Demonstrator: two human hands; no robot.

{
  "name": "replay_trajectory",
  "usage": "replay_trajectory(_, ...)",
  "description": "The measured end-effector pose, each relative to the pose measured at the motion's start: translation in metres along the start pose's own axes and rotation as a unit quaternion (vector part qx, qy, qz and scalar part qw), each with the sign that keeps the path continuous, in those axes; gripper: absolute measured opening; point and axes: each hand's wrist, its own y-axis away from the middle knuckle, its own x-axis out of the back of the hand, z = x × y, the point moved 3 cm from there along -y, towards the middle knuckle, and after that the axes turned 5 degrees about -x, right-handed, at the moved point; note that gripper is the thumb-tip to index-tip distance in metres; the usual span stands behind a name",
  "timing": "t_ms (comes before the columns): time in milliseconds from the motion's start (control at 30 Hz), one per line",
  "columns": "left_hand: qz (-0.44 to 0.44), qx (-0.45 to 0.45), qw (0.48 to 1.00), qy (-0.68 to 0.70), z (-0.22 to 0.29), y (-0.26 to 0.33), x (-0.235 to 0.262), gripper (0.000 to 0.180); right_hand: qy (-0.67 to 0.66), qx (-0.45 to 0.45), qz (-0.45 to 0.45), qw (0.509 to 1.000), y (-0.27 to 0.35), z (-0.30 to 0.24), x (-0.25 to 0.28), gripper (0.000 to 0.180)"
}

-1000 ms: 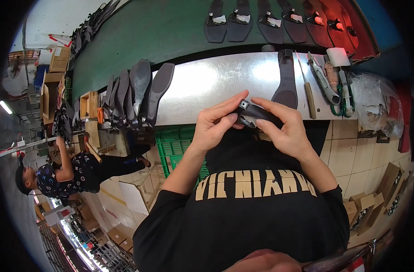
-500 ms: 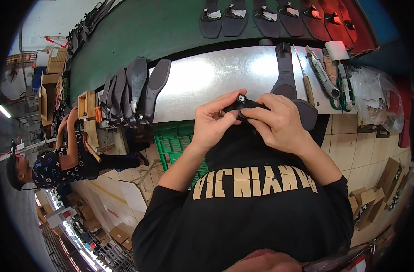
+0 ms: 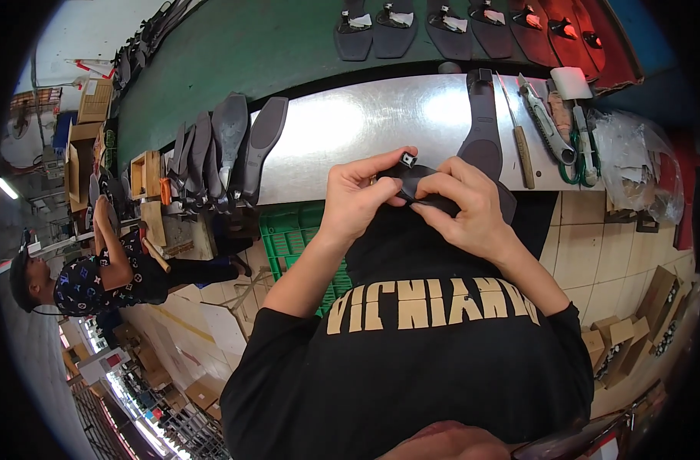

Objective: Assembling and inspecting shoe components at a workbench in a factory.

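Note:
In front of my chest, both hands hold a dark shoe sole (image 3: 440,201), its square black-and-white end piece pointing up and away. My left hand (image 3: 355,195) is closed on it, index finger along the square end, thumb on the sole. My right hand (image 3: 466,201) pinches the sole's edge between thumb and fingers. Its far side is hidden by my fingers. Just beyond my right hand, another dark sole (image 3: 484,115) lies on the metal bench, a small black block at its far end.
Several soles (image 3: 266,138) lean at the metal bench's (image 3: 350,123) left. On the right lie an awl (image 3: 522,153), a utility knife (image 3: 540,115), green-handled scissors (image 3: 580,157) and a plastic bag (image 3: 634,169). A green crate (image 3: 285,238) stands below. Another person (image 3: 97,268) works at left.
The sole has turned in my hands, showing more of its dark surface. My right fingers have shifted along its edge. The other person's hands have moved slightly.

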Motion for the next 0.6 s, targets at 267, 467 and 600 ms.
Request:
replay_trajectory(267,-0.032,0.089,0.991,0.098,0.006,-0.004,0.005,0.041,0.055,0.102,0.05,0.992,0.004,-0.004,0.002,0.026)
replay_trajectory(467,-0.044,0.127,0.991,0.025,-0.001,0.0,0.007,0.034,0.024,0.024,0.079,0.996,0.005,-0.001,0.006,0.03)
replay_trajectory(600,-0.074,0.117,0.99,-0.034,-0.005,0.001,0.01,0.027,0.035,0.017,0.071,0.997,0.01,0.006,0.002,0.026)
